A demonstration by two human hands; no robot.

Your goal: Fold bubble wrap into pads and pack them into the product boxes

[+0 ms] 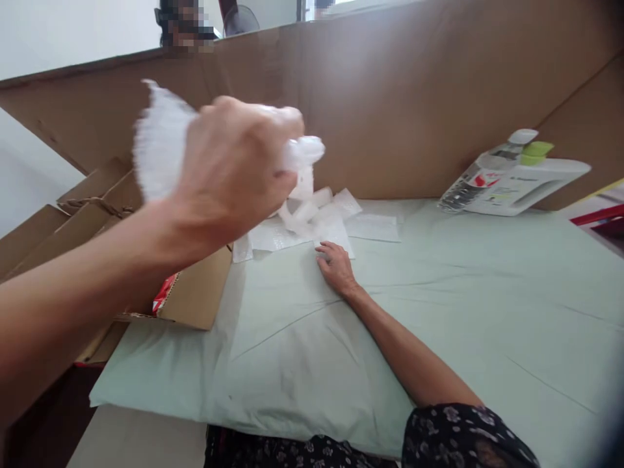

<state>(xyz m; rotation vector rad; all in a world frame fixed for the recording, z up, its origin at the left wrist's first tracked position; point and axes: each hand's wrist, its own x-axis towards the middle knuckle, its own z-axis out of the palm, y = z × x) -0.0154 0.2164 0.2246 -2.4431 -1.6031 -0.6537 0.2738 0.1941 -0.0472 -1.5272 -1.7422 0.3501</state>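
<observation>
My left hand (238, 162) is raised at the upper left, close to the camera. Its fingers are closed round a crumpled sheet of white bubble wrap (163, 146), which sticks out on both sides of the fist. Lower down, my right hand (336, 268) rests on the pale green cloth (439, 312) with its fingers apart, holding nothing. Its fingertips lie at the near edge of a loose pile of white bubble wrap pieces (331, 224). Part of that pile is hidden behind my left hand.
A tall cardboard panel (390, 104) stands across the back, with part of a person (185, 26) beyond it. Open cardboard boxes (195, 296) are at the left, one holding something red (164, 292). At the right lean a clear bottle (475, 179) and a white jug (531, 188).
</observation>
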